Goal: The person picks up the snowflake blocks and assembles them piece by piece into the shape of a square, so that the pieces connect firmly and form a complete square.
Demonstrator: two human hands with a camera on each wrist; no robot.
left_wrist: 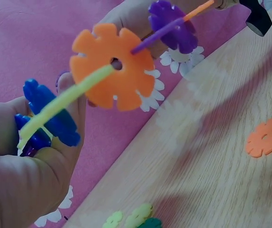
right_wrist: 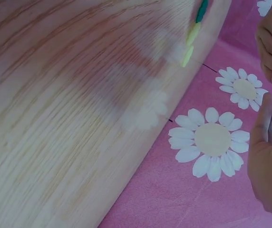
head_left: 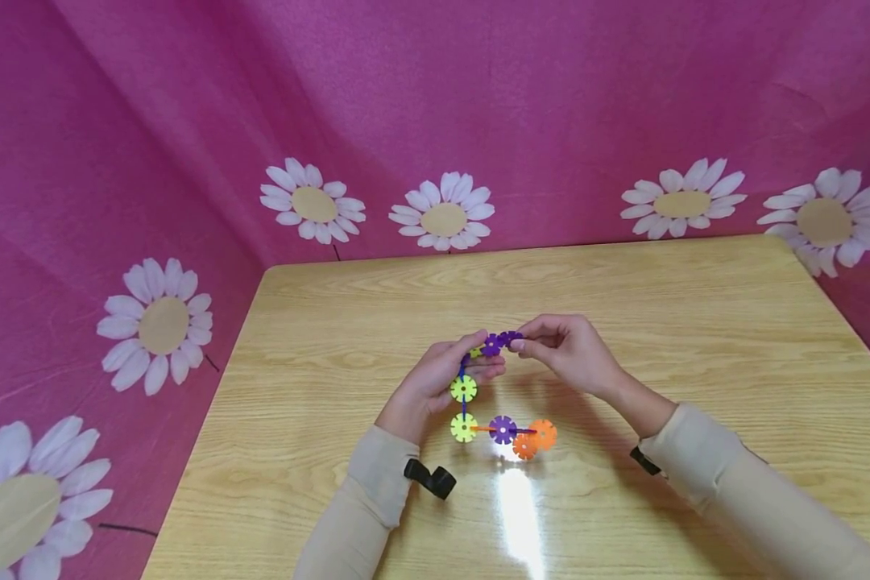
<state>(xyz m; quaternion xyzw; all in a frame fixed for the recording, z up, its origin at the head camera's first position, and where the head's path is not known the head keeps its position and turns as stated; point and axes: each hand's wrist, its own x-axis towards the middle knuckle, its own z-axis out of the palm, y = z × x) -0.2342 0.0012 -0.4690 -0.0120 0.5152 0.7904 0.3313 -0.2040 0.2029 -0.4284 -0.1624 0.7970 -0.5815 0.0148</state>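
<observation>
A chain of notched plastic discs, slotted into one another, hangs between my hands above the table. My left hand (head_left: 442, 374) holds it near the blue discs (left_wrist: 52, 112), thumb on top. From there the chain runs down through yellow-green discs (head_left: 464, 389), then turns right to a purple disc (head_left: 503, 430) and an orange disc (head_left: 543, 434). With thumb and forefinger, my right hand (head_left: 573, 354) pinches the dark purple disc (head_left: 510, 339) at the upper end. In the left wrist view, a larger-looking orange disc (left_wrist: 112, 85) hangs in front of the fingers.
Loose on the wooden table (head_left: 319, 387) lie an orange disc (left_wrist: 265, 137), yellow-green discs (left_wrist: 138, 216) and a green disc (right_wrist: 201, 10). A pink flowered cloth (head_left: 478, 97) stands behind and left of the table. Black straps (head_left: 430, 478) are at the wrists.
</observation>
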